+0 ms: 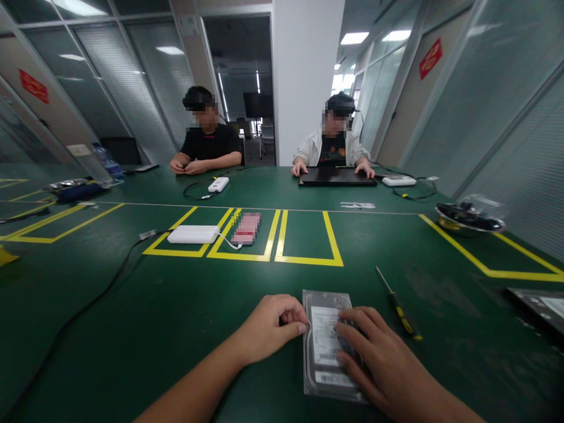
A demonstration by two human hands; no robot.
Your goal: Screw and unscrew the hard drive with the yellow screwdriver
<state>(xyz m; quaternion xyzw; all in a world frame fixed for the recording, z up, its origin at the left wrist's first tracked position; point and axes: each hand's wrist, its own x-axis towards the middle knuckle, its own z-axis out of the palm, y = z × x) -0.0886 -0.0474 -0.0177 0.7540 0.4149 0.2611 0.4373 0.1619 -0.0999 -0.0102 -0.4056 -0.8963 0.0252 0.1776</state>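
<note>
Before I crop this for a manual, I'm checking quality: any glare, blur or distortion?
In the head view, fine print on the hard drive is too soft to read; in the head view, a pink object is pixelated; in the head view, bright light patches mark the left glass wall, which leans outward, likely lens distortion.

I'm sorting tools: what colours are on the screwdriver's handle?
Yellow and black; the screwdriver handle shows in the head view.

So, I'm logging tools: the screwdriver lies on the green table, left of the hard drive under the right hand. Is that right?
Not quite: the head view shows the screwdriver on the green table, but right of the hard drive under the right hand.
</note>
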